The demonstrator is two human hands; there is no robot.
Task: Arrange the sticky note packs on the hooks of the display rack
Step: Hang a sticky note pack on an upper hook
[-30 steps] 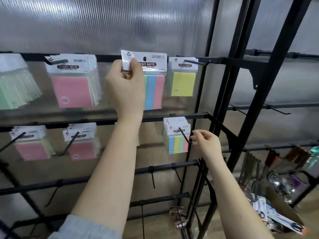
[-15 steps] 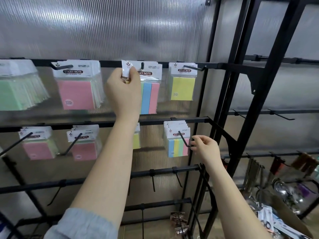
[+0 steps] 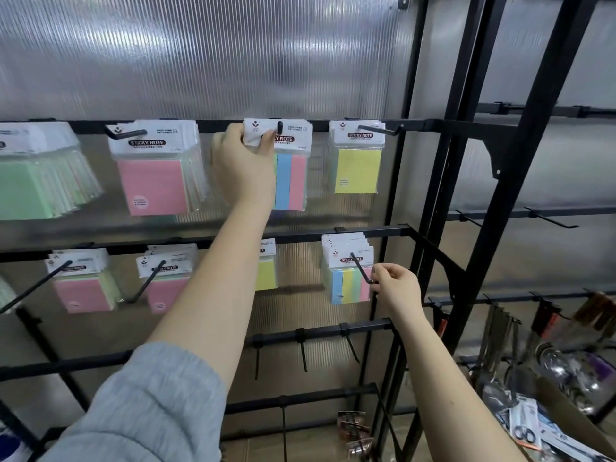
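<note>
My left hand (image 3: 245,165) pinches the white header card of a striped pack (image 3: 289,168), thumb on the front and fingers curled behind, and the tip of the top-rail hook (image 3: 280,127) pokes through the card's hole. The pack hangs against the top rail (image 3: 216,123), blue and pink strips showing beside my wrist. My right hand (image 3: 395,290) is lower down, fingers curled round the upturned end of the middle-rail hook (image 3: 361,270), which carries a stack of small striped packs (image 3: 348,268).

Just right of the held pack hangs a yellow pack (image 3: 356,161) on its own hook; the two are close, with a thin gap between them. To the left hangs a thick bunch of pink packs (image 3: 156,168), and further left a fanned bunch of green packs (image 3: 36,175) runs off the edge of the view. My left forearm crosses the middle rail (image 3: 300,236) and hides most of a small yellow pack (image 3: 266,266) behind it. Two more small pink bunches (image 3: 83,281) hang on long hooks at the lower left.

The third rail (image 3: 316,333) has only bare hooks pointing down, so there is open room below my right wrist. Right of both hands stands the black upright frame (image 3: 466,161), near my right knuckles. Beyond it hang metal utensils (image 3: 500,341) above a cardboard box (image 3: 566,415) of packaged goods.
</note>
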